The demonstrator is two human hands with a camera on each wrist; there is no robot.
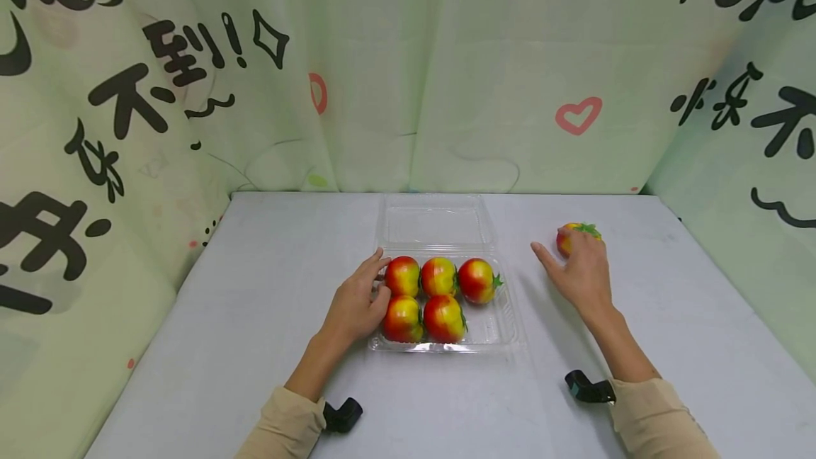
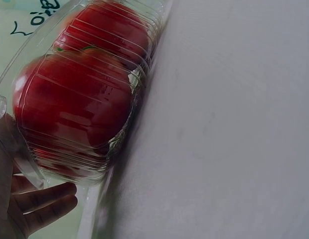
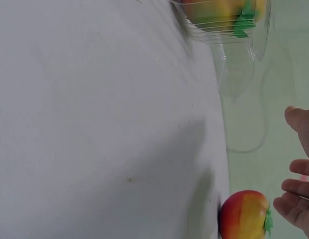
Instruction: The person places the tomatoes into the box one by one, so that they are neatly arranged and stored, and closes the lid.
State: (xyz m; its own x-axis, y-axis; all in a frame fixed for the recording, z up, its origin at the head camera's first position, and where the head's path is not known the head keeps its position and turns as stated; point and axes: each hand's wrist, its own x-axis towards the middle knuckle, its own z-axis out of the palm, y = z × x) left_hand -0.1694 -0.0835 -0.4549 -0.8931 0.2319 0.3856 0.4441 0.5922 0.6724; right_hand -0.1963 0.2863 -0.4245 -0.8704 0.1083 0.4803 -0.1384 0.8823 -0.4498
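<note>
A hinged clear plastic container [image 1: 487,335] holds several red-and-yellow fruits [image 1: 444,319] with green leafy tops, in two rows. My left hand [image 1: 358,303] rests at its left rim, thumb and index finger spread along that side. Fairly straight fingers [image 2: 47,201] show beside the container's end wall [image 2: 77,174] in the left wrist view. At the back right, one more red-and-yellow fruit [image 3: 244,214] sits outside the container. My right hand [image 1: 583,271] hovers over this fruit with thumb held wide and fingers loosely bent. A gap separates the fingertips from it in the right wrist view.
The container's transparent lid [image 1: 436,224] lies folded back behind it on the white table [image 1: 287,246]. A pale green curtain [image 1: 497,76] with black writing and red hearts surrounds the table. A black wrist device [image 1: 589,387] juts out beside the right sleeve.
</note>
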